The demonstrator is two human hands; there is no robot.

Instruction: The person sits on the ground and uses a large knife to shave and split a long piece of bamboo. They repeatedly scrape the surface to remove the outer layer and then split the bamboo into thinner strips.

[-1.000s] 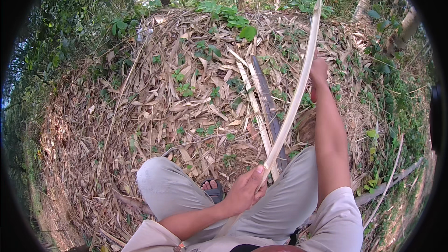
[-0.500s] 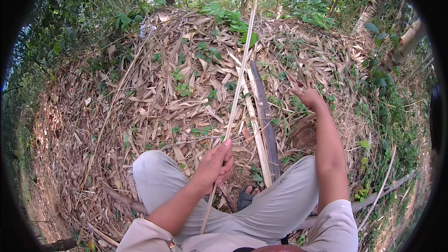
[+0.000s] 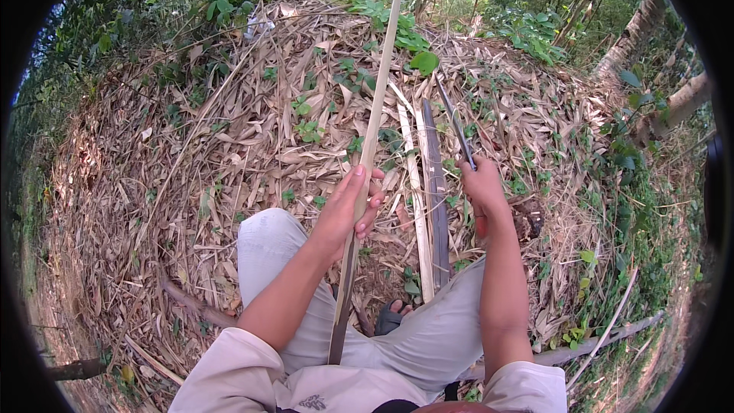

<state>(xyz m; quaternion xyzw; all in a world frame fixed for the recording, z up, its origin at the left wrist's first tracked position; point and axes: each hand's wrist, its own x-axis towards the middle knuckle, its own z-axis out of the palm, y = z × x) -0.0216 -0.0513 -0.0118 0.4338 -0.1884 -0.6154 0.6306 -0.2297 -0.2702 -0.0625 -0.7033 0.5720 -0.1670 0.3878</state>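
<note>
A long split strip of bamboo or wood [image 3: 381,80] runs from my lap up to the far leaves, pale above and dark along its lower part. My left hand [image 3: 344,210] is closed around its middle, the thumb lying along it. To the right, my right hand [image 3: 484,186] grips a long knife [image 3: 456,121], its narrow dark blade slanting forward and left, apart from the strip. A bit of the knife's reddish handle shows below the fist. Between my hands, on the ground, lie pale strips [image 3: 420,210] beside a dark-skinned strip [image 3: 436,176].
Dry leaves [image 3: 222,176] and small green plants cover the slope. A brown stump-like lump [image 3: 527,218] sits right of my right wrist. Behind it stand pale trunks [image 3: 631,34]. A branch [image 3: 604,342] lies at the lower right, near my bent knee.
My left hand has shifted forward, and the strip has turned to show a broader face and dark lower side. My right hand has moved left and lower; the knife blade is now plainly visible.
</note>
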